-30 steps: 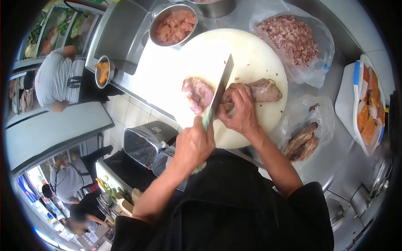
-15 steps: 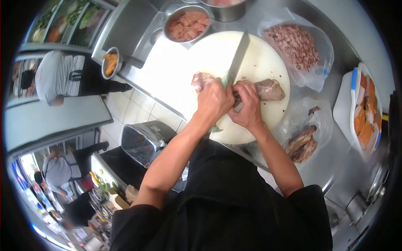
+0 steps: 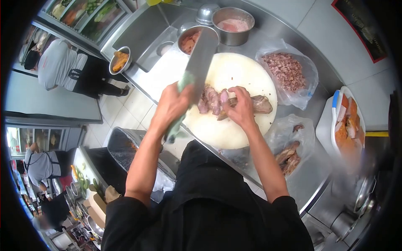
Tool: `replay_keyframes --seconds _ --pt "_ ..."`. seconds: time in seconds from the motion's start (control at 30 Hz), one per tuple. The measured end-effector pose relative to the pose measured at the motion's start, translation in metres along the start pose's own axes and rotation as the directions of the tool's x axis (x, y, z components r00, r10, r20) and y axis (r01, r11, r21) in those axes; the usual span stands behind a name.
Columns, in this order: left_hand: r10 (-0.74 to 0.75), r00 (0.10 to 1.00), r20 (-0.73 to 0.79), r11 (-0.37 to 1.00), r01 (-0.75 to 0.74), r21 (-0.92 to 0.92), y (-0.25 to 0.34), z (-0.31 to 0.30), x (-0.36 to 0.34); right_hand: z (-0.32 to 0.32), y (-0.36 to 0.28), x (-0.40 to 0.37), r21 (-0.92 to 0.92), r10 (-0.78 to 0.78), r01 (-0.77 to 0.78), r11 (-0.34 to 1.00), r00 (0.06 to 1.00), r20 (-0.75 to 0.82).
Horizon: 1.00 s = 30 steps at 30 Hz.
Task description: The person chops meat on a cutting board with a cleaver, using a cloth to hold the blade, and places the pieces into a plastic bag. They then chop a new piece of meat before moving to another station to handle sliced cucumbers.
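Observation:
A round white cutting board (image 3: 236, 69) lies on the steel counter. A piece of cooked meat (image 3: 259, 103) rests on it, with cut slices (image 3: 210, 99) at its left end. My right hand (image 3: 238, 108) presses down on the meat, fingers curled on top. My left hand (image 3: 173, 104) grips the green handle of a cleaver (image 3: 199, 62), whose broad blade is raised and tilted above the left part of the board, clear of the meat.
A plastic bag of diced meat (image 3: 287, 71) lies right of the board, another bag with meat pieces (image 3: 289, 152) below it. Two steel bowls (image 3: 233, 25) stand behind the board. A white tray of orange pieces (image 3: 345, 121) sits far right. A person in a grey shirt (image 3: 58, 65) stands at left.
My left hand has lifted the cleaver up and back from the meat after a cut. More slices lie at the meat's left end. The view has shifted downward.

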<state>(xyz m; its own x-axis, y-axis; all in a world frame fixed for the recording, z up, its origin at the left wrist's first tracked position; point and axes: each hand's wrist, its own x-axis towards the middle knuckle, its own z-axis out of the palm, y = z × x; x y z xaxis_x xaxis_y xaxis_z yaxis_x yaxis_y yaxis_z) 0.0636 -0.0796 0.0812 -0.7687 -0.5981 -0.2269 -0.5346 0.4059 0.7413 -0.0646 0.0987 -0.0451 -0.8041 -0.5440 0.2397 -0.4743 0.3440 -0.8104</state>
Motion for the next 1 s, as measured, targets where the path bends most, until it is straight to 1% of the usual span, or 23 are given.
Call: replay_keyframes --seconds 0.03,0.07,0.1,0.13,0.17,0.2,0.23,0.3,0.33,0.4,0.43,0.5,0.57,0.63,0.73,0.8,0.83,0.87,0.9,0.93,0.97,1.0 --pt "-0.007 1.000 -0.015 0.999 0.007 0.034 -0.008 -0.006 -0.013 0.001 0.002 0.004 -0.003 -0.001 0.001 1.000 1.000 -0.005" --pt "-0.016 0.999 -0.031 0.998 0.018 0.068 -0.016 -0.011 -0.027 0.003 0.004 0.008 -0.119 -0.045 0.049 0.992 0.998 0.037" --pt "-0.044 0.999 -0.003 0.995 0.044 0.093 -0.019 -0.017 -0.042 0.005 0.006 0.012 -0.230 -0.084 0.102 0.968 0.993 0.088" --pt "-0.075 0.997 0.024 0.991 0.072 0.116 -0.022 -0.022 -0.058 0.005 0.008 0.017 -0.232 -0.087 0.106 0.967 0.992 0.092" --pt "-0.086 0.996 0.021 0.991 0.084 0.102 -0.028 -0.022 -0.074 0.003 0.011 0.024 -0.172 0.017 0.022 0.985 0.975 0.222" --pt "-0.098 0.995 0.016 0.992 0.096 0.086 -0.035 -0.022 -0.089 0.001 0.012 0.028 -0.124 0.110 -0.070 0.990 0.929 0.354" --pt "-0.104 0.995 0.011 0.992 0.103 0.077 -0.045 -0.021 -0.102 -0.001 0.009 0.030 -0.129 0.106 -0.062 0.990 0.926 0.363" --pt "-0.132 0.991 0.031 0.985 0.128 0.118 -0.063 -0.016 -0.124 -0.007 0.000 0.030 -0.083 0.159 -0.138 0.987 0.908 0.388" --pt "-0.139 0.990 0.026 0.985 0.136 0.104 -0.067 -0.014 -0.132 -0.008 -0.001 0.030 -0.091 0.155 -0.129 0.987 0.904 0.398" --pt "-0.230 0.970 0.080 0.962 0.214 0.171 -0.071 -0.012 -0.146 -0.008 -0.003 0.029 -0.006 0.134 -0.142 0.990 0.917 0.377" --pt "-0.213 0.975 0.066 0.963 0.198 0.181 -0.081 -0.006 -0.150 -0.009 -0.006 0.029 -0.015 0.130 -0.135 0.991 0.913 0.386" --pt "-0.194 0.980 0.052 0.969 0.183 0.163 -0.091 0.003 -0.148 -0.009 -0.013 0.031 -0.029 0.162 -0.167 0.985 0.873 0.460" --pt "-0.174 0.984 0.036 0.974 0.167 0.151 -0.092 0.006 -0.145 -0.002 -0.009 0.030 -0.017 0.155 -0.167 0.986 0.868 0.472" --pt "-0.152 0.986 0.068 0.975 0.139 0.174 -0.089 0.007 -0.138 0.004 -0.008 0.030 -0.001 0.145 -0.165 0.986 0.864 0.481" --pt "-0.153 0.986 0.059 0.974 0.141 0.178 -0.085 0.004 -0.133 0.002 -0.015 0.030 -0.049 0.145 -0.138 0.989 0.879 0.454" --pt "-0.154 0.986 0.066 0.973 0.140 0.183 -0.082 -0.004 -0.134 -0.002 -0.024 0.027 -0.094 0.015 0.031 0.995 0.893 0.451" --pt "-0.160 0.984 0.078 0.970 0.142 0.195 -0.082 -0.008 -0.135 0.003 -0.027 0.024 -0.096 0.011 0.036 0.995 0.895 0.446" --pt "-0.155 0.985 0.078 0.971 0.137 0.194 -0.084 -0.011 -0.137 0.012 -0.030 0.018 -0.076 -0.079 0.105 0.992 0.953 0.294" --pt "-0.148 0.986 0.070 0.984 0.140 0.112 -0.086 -0.014 -0.139 0.021 -0.034 0.012 -0.068 -0.163 0.173 0.983 0.978 0.132" --pt "-0.140 0.988 0.065 0.990 0.139 0.031 -0.087 -0.016 -0.141 0.032 -0.041 0.005 -0.074 -0.158 0.168 0.983 0.980 0.123" --pt "-0.130 0.989 0.075 0.991 0.127 0.035 -0.085 -0.019 -0.142 0.044 -0.049 -0.002 -0.054 -0.120 0.124 0.991 0.990 0.068" --pt "-0.167 0.984 0.053 0.986 0.166 0.018 -0.083 -0.022 -0.142 0.057 -0.057 -0.007 -0.032 -0.080 0.080 0.996 0.997 0.011"
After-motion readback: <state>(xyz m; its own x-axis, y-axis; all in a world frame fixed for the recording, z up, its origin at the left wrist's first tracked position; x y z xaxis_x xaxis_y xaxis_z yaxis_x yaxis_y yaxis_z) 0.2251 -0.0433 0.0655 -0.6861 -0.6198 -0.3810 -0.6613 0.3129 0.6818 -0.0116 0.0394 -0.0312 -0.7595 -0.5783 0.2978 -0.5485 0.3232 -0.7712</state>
